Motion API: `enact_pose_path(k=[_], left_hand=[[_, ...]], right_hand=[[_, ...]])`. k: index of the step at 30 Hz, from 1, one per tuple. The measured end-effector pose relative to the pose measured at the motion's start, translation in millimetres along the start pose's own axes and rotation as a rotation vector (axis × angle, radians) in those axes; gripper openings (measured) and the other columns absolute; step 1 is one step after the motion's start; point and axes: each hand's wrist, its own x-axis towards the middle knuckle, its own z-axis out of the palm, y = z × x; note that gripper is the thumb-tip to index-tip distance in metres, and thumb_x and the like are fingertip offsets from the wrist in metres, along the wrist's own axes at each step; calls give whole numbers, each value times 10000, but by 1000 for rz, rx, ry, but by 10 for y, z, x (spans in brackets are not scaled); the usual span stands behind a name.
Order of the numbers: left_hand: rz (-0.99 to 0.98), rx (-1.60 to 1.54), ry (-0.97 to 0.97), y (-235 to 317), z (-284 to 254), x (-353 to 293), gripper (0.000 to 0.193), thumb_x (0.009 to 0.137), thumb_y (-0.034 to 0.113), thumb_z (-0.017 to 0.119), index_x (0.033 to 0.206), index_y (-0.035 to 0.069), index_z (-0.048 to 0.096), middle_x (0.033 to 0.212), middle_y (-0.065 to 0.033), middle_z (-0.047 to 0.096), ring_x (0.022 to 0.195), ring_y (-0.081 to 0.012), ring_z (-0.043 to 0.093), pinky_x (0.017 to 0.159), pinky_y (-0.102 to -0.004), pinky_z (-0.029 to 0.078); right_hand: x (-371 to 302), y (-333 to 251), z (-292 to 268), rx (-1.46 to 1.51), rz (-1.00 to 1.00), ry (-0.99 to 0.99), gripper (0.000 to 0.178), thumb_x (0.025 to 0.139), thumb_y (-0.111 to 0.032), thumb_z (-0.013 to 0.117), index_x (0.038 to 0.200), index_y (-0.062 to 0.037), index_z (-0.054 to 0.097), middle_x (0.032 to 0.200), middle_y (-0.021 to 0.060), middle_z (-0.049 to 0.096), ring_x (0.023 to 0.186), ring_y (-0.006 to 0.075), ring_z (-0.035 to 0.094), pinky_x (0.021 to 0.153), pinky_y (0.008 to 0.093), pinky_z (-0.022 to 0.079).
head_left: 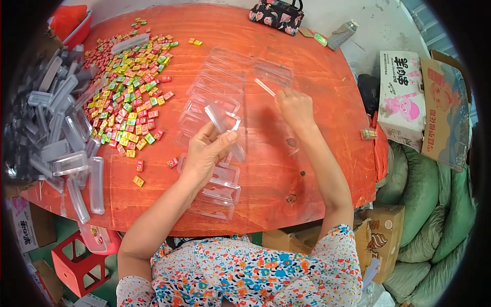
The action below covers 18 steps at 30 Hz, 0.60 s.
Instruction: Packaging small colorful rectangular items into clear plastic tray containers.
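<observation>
- Head view, only one I have: my left hand (204,151) grips a clear, oblong plastic box half (223,123) between thumb and fingers, raised just above the round red-orange wooden table (286,169).
- My right hand (294,107) is pinched closed on a thin clear plastic strip or lid edge (266,87), further out over the table, well apart from the left hand. Can't tell if it's a lid or a flat tray seen edge-on.
- Between and under my hands: rows of clear open plastic trays (217,89) laid flat on the table, running from near the far edge down to the near edge by my body. They all look empty from here, though clear plastic on red is hard to read.
- Left of the trays: loose heap of small square wrapped candies in red, yellow and green (128,97), touching nothing of mine. A few strays lie near my left wrist.
- Far left edge: big pile of grey-clear long plastic cases (56,117), some hanging over the table rim.
- My read on progress: early. Trays laid out in part, candy heap looks untouched, no filled or closed box visible. Most of the case pile is unhandled too.
- Floral handbag (276,14) at the far table edge, cardboard boxes (404,97) and green sacks (424,194) to my right, red plastic stool (76,261) lower left. None in play.
</observation>
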Motion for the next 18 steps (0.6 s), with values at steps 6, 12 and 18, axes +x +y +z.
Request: enact_pose_path(k=[6, 12, 18], left_hand=[[-29, 77, -74, -27, -144, -16, 545, 824, 173, 738, 1286, 21, 493, 1252, -99, 584, 1046, -176, 612, 608, -284, 538], [-26, 8, -89, -82, -28, -49, 569, 806, 163, 764, 1288, 17, 500, 1118, -79, 637, 933, -100, 609, 732, -233, 482], [2, -35, -155, -59, 20, -66, 565, 805, 165, 765, 1286, 23, 507, 1201, -95, 604, 1033, -147, 613, 882, -307, 517]], right_hand=[[-73, -270, -113, 231, 73, 45, 172, 848, -224, 665, 868, -54, 684, 769, 55, 682, 678, 189, 662, 560, 324, 510], [-280, -913, -762, 1682, 468, -477, 152, 866, -178, 696, 904, -31, 707, 751, 11, 656, 641, 65, 590, 522, 232, 467], [-289, -841, -822, 1826, 589, -571, 133, 863, -166, 692, 816, -43, 699, 697, 6, 636, 582, 51, 566, 481, 213, 440]])
